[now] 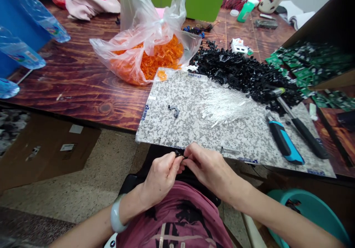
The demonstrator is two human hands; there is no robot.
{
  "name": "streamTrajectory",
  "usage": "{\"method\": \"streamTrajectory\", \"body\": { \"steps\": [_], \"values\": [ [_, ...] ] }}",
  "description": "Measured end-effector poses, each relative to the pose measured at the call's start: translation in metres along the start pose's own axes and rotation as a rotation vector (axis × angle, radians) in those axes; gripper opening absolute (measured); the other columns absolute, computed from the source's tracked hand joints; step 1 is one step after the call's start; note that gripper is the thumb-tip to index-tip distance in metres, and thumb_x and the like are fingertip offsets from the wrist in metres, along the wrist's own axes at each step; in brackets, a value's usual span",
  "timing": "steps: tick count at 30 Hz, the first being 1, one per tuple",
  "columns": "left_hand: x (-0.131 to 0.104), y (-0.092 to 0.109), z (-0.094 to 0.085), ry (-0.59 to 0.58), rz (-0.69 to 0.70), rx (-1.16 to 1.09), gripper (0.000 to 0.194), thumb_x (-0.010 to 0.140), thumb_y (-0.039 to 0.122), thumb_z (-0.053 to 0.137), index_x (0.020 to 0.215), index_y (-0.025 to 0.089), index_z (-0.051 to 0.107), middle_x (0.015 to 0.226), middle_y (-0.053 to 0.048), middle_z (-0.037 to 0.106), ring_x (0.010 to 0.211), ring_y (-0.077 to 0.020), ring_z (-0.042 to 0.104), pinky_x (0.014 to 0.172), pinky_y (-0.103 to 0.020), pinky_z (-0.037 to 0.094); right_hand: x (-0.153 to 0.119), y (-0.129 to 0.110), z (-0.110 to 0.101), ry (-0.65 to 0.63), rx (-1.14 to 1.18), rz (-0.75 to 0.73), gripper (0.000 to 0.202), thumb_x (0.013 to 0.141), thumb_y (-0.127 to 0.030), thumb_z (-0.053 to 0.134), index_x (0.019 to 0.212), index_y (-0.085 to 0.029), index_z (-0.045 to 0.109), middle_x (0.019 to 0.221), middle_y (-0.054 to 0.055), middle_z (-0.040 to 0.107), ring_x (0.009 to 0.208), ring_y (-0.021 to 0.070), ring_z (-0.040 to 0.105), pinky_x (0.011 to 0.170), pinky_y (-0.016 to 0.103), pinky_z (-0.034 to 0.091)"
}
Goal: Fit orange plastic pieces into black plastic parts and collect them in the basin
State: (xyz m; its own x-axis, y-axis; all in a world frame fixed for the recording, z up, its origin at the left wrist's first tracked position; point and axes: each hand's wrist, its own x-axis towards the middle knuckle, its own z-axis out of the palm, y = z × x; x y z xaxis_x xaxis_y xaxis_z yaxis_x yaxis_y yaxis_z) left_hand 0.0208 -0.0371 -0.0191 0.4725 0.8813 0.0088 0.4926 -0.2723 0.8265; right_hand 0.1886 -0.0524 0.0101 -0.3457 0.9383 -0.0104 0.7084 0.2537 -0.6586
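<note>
My left hand [162, 172] pinches a small black plastic part [178, 153] just off the front edge of the granite-patterned board [163, 131]. Closed on the same part from the other side is my right hand [206, 164]; the fingers cover most of it, so its full shape is hidden. Beyond the hands, one loose black plastic piece [174, 111] lies on the board. A heap of thin clear strips [222, 103] sits at the board's middle, with a big pile of black plastic parts [238, 68] behind it.
On the board's right lie a blue-and-black cutter [285, 142] and a black-handled tool [307, 135]. A clear bag of orange parts [161, 55] stands at the back left. Green circuit boards [313, 63] fill a box at right. A teal bucket [318, 203] is below.
</note>
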Motion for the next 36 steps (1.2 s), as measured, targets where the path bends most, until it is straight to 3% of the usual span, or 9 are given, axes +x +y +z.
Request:
{"method": "streamTrajectory", "body": {
  "steps": [5, 9, 12, 15, 20, 27, 32, 36],
  "values": [
    [0.001, 0.004, -0.013, -0.251, -0.046, -0.095, 0.031, 0.092, 0.021, 0.036, 0.064, 0.018, 0.049, 0.059, -0.001, 0.060, 0.053, -0.0121, 0.056, 0.054, -0.023, 0.042, 0.004, 0.000, -0.013, -0.195, -0.116, -0.116, 0.002, 0.091, -0.018, 0.047, 0.089, -0.017, 0.047, 0.073, 0.003, 0.060, 0.066, 0.0168, 0.058, 0.057, 0.025, 0.042],
    [0.005, 0.003, -0.019, -0.379, -0.213, -0.393, 0.031, 0.093, 0.030, 0.037, 0.070, 0.016, 0.052, 0.061, -0.001, 0.062, 0.053, -0.0123, 0.060, 0.053, -0.022, 0.047, 0.006, 0.007, -0.015, -0.099, -0.041, -0.190, 0.009, 0.092, -0.025, 0.050, 0.087, -0.017, 0.049, 0.072, 0.002, 0.060, 0.063, 0.0138, 0.056, 0.056, 0.023, 0.042],
    [0.007, 0.003, -0.019, -0.333, -0.362, -0.635, 0.031, 0.091, 0.039, 0.041, 0.079, 0.014, 0.055, 0.062, -0.001, 0.062, 0.053, -0.0129, 0.062, 0.052, -0.023, 0.050, 0.003, 0.018, -0.010, 0.054, 0.086, -0.156, 0.018, 0.088, -0.036, 0.056, 0.083, -0.018, 0.052, 0.069, 0.000, 0.059, 0.058, 0.0105, 0.053, 0.054, 0.021, 0.043],
    [0.010, 0.003, -0.019, -0.253, -0.406, -0.728, 0.034, 0.088, 0.044, 0.047, 0.083, 0.013, 0.058, 0.061, 0.000, 0.062, 0.051, -0.0122, 0.061, 0.052, -0.023, 0.050, -0.001, 0.024, -0.008, 0.129, 0.266, 0.015, 0.028, 0.078, -0.042, 0.068, 0.087, -0.018, 0.056, 0.072, 0.000, 0.060, 0.055, 0.0087, 0.053, 0.051, 0.019, 0.044],
    [0.013, 0.003, -0.023, -0.190, -0.426, -0.753, 0.032, 0.087, 0.043, 0.051, 0.082, 0.013, 0.058, 0.059, 0.001, 0.061, 0.049, -0.0111, 0.060, 0.050, -0.022, 0.049, -0.008, 0.020, -0.007, 0.095, 0.434, 0.152, 0.035, 0.072, -0.040, 0.074, 0.095, -0.017, 0.060, 0.079, 0.002, 0.063, 0.060, 0.0105, 0.057, 0.053, 0.021, 0.048],
    [0.012, 0.001, -0.024, -0.227, -0.394, -0.731, 0.032, 0.088, 0.043, 0.050, 0.083, 0.012, 0.059, 0.061, 0.001, 0.061, 0.049, -0.0103, 0.058, 0.051, -0.022, 0.048, -0.003, 0.009, -0.003, 0.020, 0.508, 0.162, 0.021, 0.083, -0.031, 0.062, 0.098, -0.017, 0.062, 0.081, 0.003, 0.065, 0.069, 0.0119, 0.060, 0.059, 0.021, 0.049],
    [0.012, -0.002, -0.026, -0.271, -0.388, -0.728, 0.036, 0.088, 0.046, 0.050, 0.084, 0.012, 0.062, 0.062, 0.000, 0.061, 0.050, -0.0099, 0.057, 0.051, -0.021, 0.047, -0.002, 0.005, 0.000, -0.039, 0.642, 0.246, 0.017, 0.087, -0.031, 0.056, 0.090, -0.015, 0.062, 0.076, 0.001, 0.063, 0.063, 0.0094, 0.055, 0.055, 0.020, 0.046],
    [0.011, -0.001, -0.024, -0.160, -0.366, -0.825, 0.043, 0.087, 0.051, 0.048, 0.090, 0.011, 0.064, 0.064, -0.002, 0.061, 0.053, -0.0113, 0.057, 0.052, -0.022, 0.047, 0.000, 0.002, 0.011, 0.036, 0.938, 0.383, 0.023, 0.082, -0.037, 0.062, 0.089, -0.015, 0.060, 0.071, 0.000, 0.060, 0.058, 0.0082, 0.053, 0.049, 0.018, 0.046]
  ]
}}
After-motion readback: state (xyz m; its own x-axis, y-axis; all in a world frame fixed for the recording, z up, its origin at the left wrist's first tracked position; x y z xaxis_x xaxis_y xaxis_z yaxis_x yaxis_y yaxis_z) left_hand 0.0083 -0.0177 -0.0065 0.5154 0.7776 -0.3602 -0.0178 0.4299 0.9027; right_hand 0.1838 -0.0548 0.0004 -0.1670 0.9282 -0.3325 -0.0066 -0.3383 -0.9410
